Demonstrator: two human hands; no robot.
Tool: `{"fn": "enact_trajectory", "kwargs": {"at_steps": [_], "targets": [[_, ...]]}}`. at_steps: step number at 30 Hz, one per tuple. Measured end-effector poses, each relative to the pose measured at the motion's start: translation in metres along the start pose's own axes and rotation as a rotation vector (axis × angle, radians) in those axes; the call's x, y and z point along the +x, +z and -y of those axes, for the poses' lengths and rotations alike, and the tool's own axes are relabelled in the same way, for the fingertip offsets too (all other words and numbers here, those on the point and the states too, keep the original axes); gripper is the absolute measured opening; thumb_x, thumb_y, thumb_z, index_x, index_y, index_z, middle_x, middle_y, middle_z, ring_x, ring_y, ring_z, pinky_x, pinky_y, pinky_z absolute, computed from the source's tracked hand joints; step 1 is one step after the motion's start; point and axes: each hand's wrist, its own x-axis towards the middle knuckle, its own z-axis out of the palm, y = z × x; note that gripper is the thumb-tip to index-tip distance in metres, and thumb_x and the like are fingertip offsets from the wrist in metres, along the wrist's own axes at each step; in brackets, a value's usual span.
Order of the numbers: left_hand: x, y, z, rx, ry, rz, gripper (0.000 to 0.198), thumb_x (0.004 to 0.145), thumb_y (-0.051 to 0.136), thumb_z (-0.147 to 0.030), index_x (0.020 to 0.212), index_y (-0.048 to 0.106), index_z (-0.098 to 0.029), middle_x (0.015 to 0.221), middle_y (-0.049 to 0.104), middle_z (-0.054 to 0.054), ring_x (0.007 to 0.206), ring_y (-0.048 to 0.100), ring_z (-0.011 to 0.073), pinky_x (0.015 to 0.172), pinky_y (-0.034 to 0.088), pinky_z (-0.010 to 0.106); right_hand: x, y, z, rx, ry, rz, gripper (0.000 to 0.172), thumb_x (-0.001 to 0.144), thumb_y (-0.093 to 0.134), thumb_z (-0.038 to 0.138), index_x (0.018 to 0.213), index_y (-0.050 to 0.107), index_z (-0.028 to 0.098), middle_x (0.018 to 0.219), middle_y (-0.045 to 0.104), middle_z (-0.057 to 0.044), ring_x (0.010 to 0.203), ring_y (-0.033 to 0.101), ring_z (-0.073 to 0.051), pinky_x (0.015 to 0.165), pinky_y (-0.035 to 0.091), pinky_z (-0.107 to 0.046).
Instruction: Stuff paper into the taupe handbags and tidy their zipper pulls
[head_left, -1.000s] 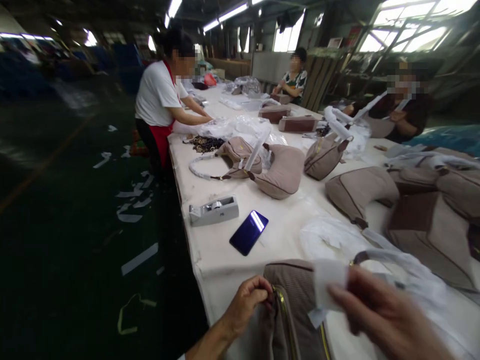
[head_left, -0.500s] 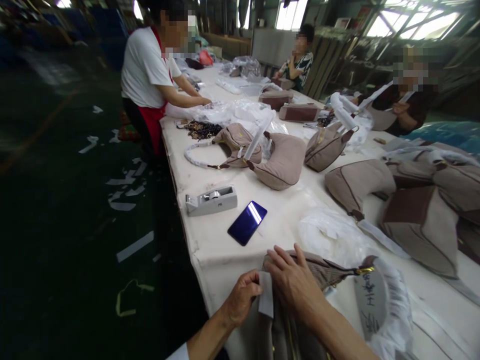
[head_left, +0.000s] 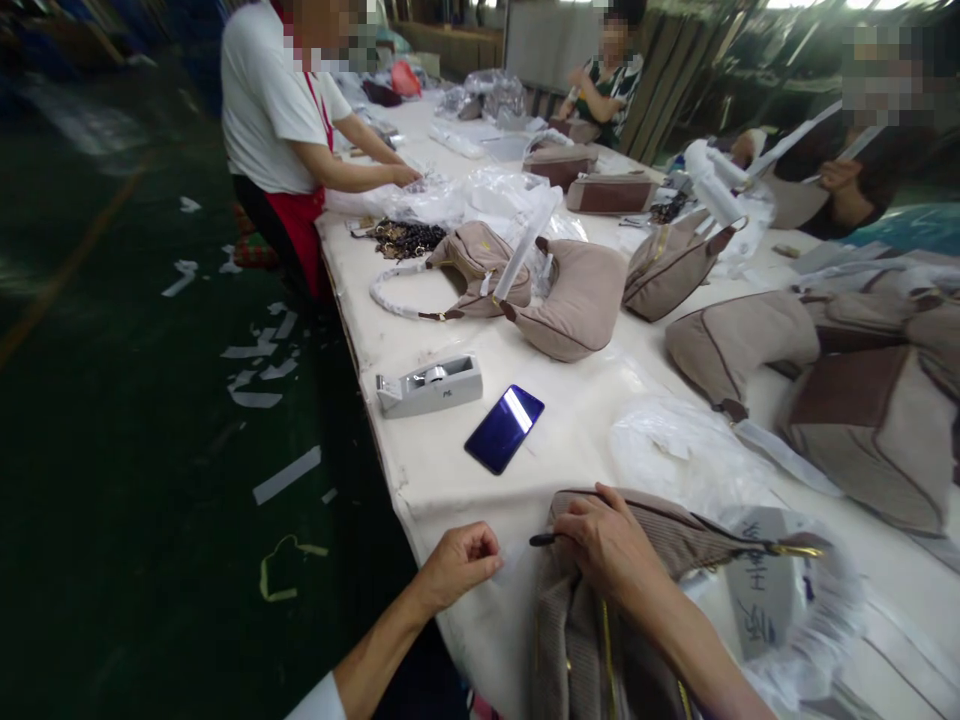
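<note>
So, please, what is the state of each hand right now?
Left hand: closed, fingers curled; whether it holds something thin cannot be told.
Right hand: fingers bent on the bag, dark tab sticking out beside them; grip cannot be told.

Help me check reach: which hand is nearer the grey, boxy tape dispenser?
Left. The left hand is on the near side of the dispenser; the right hand is farther right, on the taupe fabric bag.

Dark green floor [head_left: 150, 560] with faded yellow line [head_left: 75, 265], pale scraps [head_left: 287, 475]; long white-topped table [head_left: 435, 470]; grey panel [head_left: 547, 45] behind.
</note>
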Motion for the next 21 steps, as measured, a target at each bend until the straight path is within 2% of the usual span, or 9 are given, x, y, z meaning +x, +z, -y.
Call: {"fn": "enact_trajectory", "kwargs": {"at_steps": [6,11,15,16,18,19,21], "targets": [[0.0,0.006,-0.021,0.175,0.053,0.027,0.007,0.069,0.062,-0.019,0.066,0.058,-0.014,0.058,0.051,-0.004,0.054,0.043,0.0091,0.053,0.032,0.021,0.002,0.003,0.001,-0.017,-0.006,0.02,0.025,0.086,0.046,0.015,0.08,0.069,0.022,0.085,0.065,-0.002,0.092,0.058,-0.018,0.105,0.015,-0.042],[0.003,0.01,-0.034,0.196,0.092,0.022,0.007,0.072,0.061,-0.02,0.07,0.059,-0.014,0.062,0.054,-0.002,0.057,0.046,0.0102,0.055,0.034,0.022,0.005,0.005,0.004,-0.073,-0.022,0.015,0.026,0.087,0.045,0.015,0.076,0.068,0.021,0.084,0.064,-0.003,0.09,0.058,-0.018,0.104,0.017,-0.044],[0.011,0.02,-0.038,0.121,0.094,0.017,0.012,0.076,0.06,-0.025,0.075,0.058,-0.014,0.07,0.06,0.001,0.064,0.053,0.0127,0.06,0.039,0.024,0.004,0.003,0.007,-0.099,-0.055,0.009,0.027,0.086,0.043,0.013,0.077,0.068,0.018,0.084,0.064,-0.008,0.087,0.058,-0.021,0.093,0.033,-0.041],[0.013,0.022,-0.039,0.093,0.088,0.016,0.013,0.077,0.059,-0.026,0.075,0.057,-0.014,0.071,0.06,0.001,0.064,0.054,0.0132,0.06,0.04,0.024,0.003,0.003,0.006,-0.072,-0.07,-0.003,0.027,0.085,0.042,0.011,0.085,0.068,0.017,0.084,0.065,-0.009,0.085,0.059,-0.021,0.087,0.038,-0.038],[0.018,0.028,-0.04,0.039,0.077,0.008,0.014,0.077,0.059,-0.028,0.075,0.055,-0.014,0.069,0.059,0.001,0.063,0.055,0.0131,0.06,0.042,0.025,-0.001,0.004,0.001,0.03,-0.091,-0.039,0.037,0.084,0.038,0.008,0.112,0.06,0.012,0.082,0.066,-0.009,0.077,0.06,-0.02,0.075,0.044,-0.033],[0.019,0.031,-0.04,0.015,0.074,0.001,0.014,0.077,0.059,-0.027,0.074,0.054,-0.014,0.068,0.058,0.0,0.063,0.054,0.0125,0.06,0.041,0.024,-0.003,0.005,-0.003,0.084,-0.095,-0.059,0.045,0.083,0.035,0.008,0.126,0.05,0.008,0.081,0.067,-0.009,0.073,0.061,-0.02,0.07,0.045,-0.031],[0.022,0.038,-0.04,-0.023,0.07,-0.014,0.014,0.075,0.061,-0.026,0.073,0.054,-0.014,0.067,0.056,-0.001,0.062,0.051,0.0111,0.059,0.04,0.023,-0.005,0.008,-0.009,0.139,-0.098,-0.084,0.055,0.084,0.031,0.008,0.139,0.031,0.002,0.077,0.067,-0.01,0.067,0.062,-0.02,0.065,0.047,-0.031]]}}
